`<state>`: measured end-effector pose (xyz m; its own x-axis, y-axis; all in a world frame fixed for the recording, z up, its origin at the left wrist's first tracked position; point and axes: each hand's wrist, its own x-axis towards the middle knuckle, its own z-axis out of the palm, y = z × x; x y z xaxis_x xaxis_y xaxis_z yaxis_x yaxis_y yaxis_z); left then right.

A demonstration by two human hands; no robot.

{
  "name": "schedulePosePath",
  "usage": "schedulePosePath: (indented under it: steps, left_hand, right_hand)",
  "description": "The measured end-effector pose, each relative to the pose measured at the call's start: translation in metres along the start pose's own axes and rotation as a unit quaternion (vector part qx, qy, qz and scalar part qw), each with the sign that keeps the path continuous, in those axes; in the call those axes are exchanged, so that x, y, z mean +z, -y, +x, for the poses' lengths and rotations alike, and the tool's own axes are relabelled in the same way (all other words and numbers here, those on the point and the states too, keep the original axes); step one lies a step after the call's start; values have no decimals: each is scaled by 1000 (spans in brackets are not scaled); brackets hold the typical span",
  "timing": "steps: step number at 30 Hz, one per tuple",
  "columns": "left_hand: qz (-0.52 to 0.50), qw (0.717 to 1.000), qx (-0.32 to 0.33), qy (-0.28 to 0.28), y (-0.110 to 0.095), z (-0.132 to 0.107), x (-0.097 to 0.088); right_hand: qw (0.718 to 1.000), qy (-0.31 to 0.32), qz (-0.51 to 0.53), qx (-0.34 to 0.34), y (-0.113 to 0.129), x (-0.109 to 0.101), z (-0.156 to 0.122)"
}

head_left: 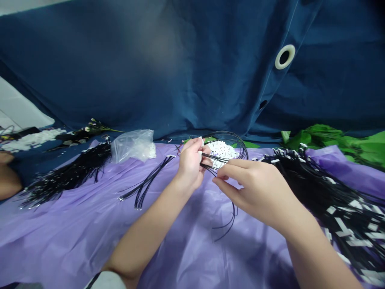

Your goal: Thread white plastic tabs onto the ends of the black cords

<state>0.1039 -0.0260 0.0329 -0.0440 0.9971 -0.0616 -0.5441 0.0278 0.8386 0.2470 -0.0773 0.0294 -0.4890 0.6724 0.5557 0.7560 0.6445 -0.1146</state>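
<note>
In the middle of the head view, my left hand [190, 164] is closed around the ends of several thin black cords [207, 165]. White bits show at its fingertips. My right hand [255, 182] pinches the same cords just to the right, thumb against fingers. Part of the cords arcs up behind my right hand, and loose ends hang below it. Behind the hands lies a heap of small white pieces [222, 149], partly covered by fingers and cords. A small bundle of black cords [147, 180] rests left of my left hand.
Purple sheeting [186, 237] covers the work surface. A large pile of black cords with white tags [309, 180] lies right, another cord pile [72, 168] left. A clear plastic bag [132, 144], green leaves [325, 138] and a blue curtain [180, 72] stand behind. Another person's arm [7, 178] shows far left.
</note>
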Motion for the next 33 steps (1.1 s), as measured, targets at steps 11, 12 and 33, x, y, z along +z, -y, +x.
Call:
schedulePosePath:
  steps: [11,12,33]
  left_hand:
    - [50,998,44,-5,1,0,1]
    - [47,998,42,-3,2,1,1]
    - [57,997,54,23,6,-3,1]
  right_hand:
    - [836,133,497,188,-19,-14,2]
    - [784,155,573,183,-23,-16,2]
    - [671,-293,659,171,-35,-29,11]
